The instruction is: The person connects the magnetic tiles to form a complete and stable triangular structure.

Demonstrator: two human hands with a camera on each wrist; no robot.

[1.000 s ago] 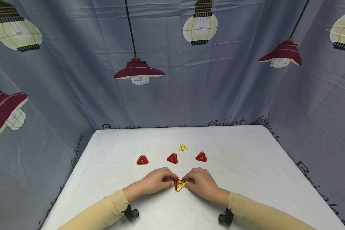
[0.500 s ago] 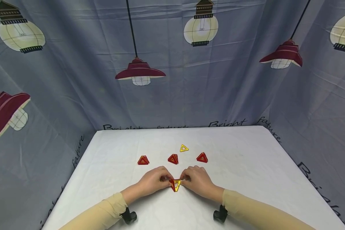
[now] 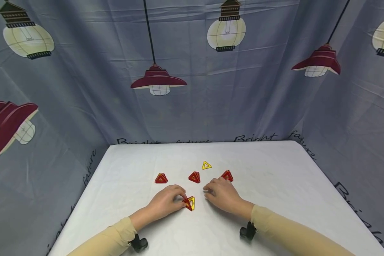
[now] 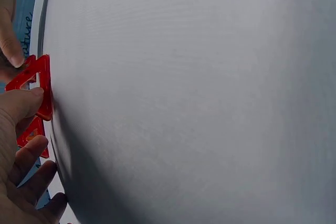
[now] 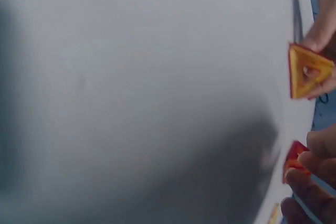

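Observation:
My left hand (image 3: 167, 202) pinches a small pyramid-like piece of joined triangular tiles (image 3: 189, 203), red on one side and yellow on the other. Its red open frame (image 4: 46, 85) lies under my thumb in the left wrist view. The yellow triangular face (image 5: 295, 72) shows in the right wrist view. My right hand (image 3: 225, 196) is apart from the piece, its fingers loosely bent with nothing between them. Just beyond that hand, a red pyramid (image 3: 228, 175) is partly covered by it. Another red pyramid (image 3: 194, 177) sits between and beyond the two hands.
On the white table (image 3: 140, 160), a third red pyramid (image 3: 161, 178) stands to the left. A flat yellow triangle tile (image 3: 206, 165) lies farther back. Grey curtains (image 3: 198, 106) printed with lamps surround the table's back and sides.
My right hand has let go of the tile piece and moved away to the right. My left hand has shifted the piece leftward and turned it.

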